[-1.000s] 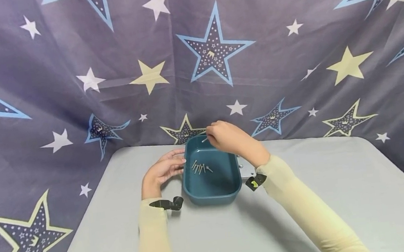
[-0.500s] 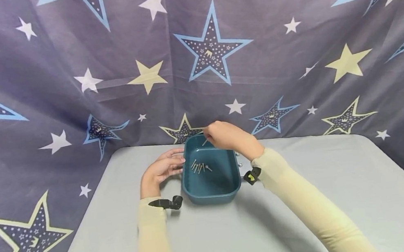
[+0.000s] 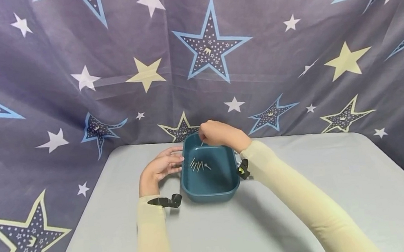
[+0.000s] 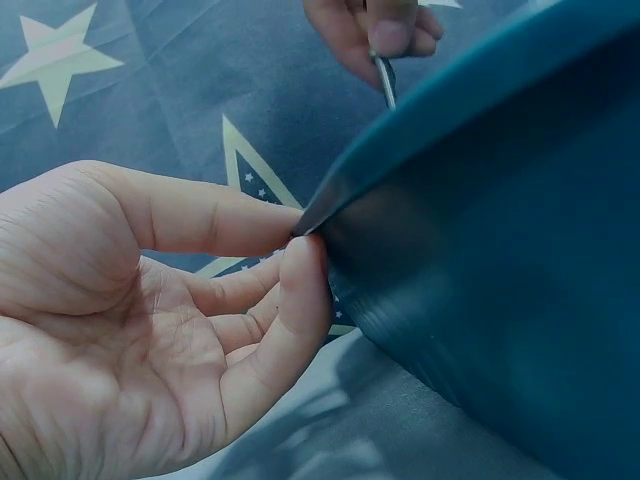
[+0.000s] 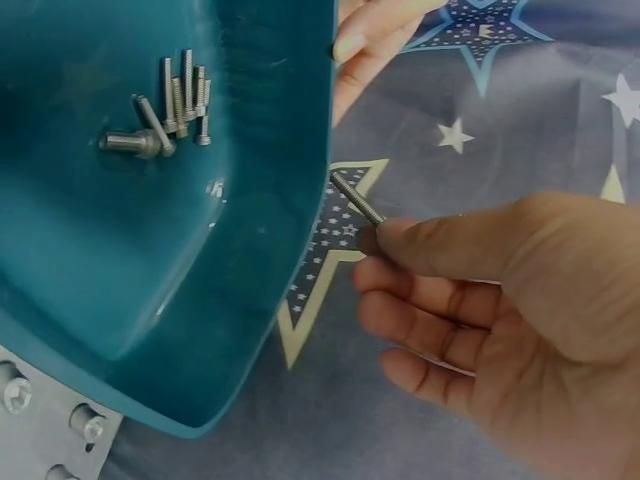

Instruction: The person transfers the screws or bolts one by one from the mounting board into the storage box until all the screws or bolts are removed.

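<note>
A teal plastic bin stands on the table, with several metal screws lying in a loose group on its floor. My left hand is at the bin's left side, pinching its rim between thumb and finger, as the left wrist view shows. Over the bin's far end, my right hand pinches one long threaded screw by its end between thumb and fingertips. The screw's free end points down toward the bin and overlaps the rim in the right wrist view. A thicker bolt lies beside the group inside.
A silver metal plate with bolts in it sits against the bin's right side, mostly hidden by my right arm in the head view. Behind the light grey table hangs a dark curtain with stars.
My right hand has moved a little left with the screw, which now points more steeply down. My right forearm covers more of the metal plate. The left hand keeps its place on the bin.
</note>
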